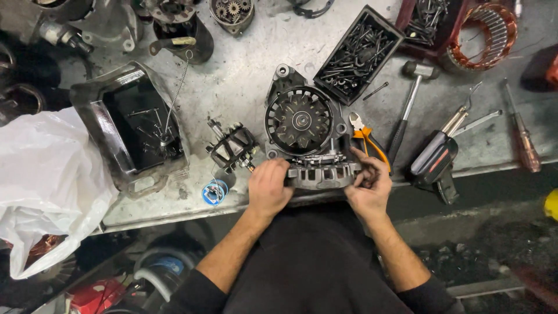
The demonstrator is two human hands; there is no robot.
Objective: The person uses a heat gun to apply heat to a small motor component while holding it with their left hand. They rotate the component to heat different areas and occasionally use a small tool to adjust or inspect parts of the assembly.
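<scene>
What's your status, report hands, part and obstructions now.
Left hand and right hand grip the alternator housing at bench edge. Orange-handled pliers lie touching right fingers; rotor sits just left.

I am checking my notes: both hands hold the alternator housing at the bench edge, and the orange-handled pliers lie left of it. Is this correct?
Not quite. In the head view, the orange-handled pliers lie right of the alternator housing, by the right hand. The left hand also holds the housing.

At frame centre a dull grey cast-metal alternator housing (311, 139) is sitting on the scuffed, matt metal bench (244, 81), while glossy orange plastic is coating the pliers' handles (372, 145) just right.
</scene>
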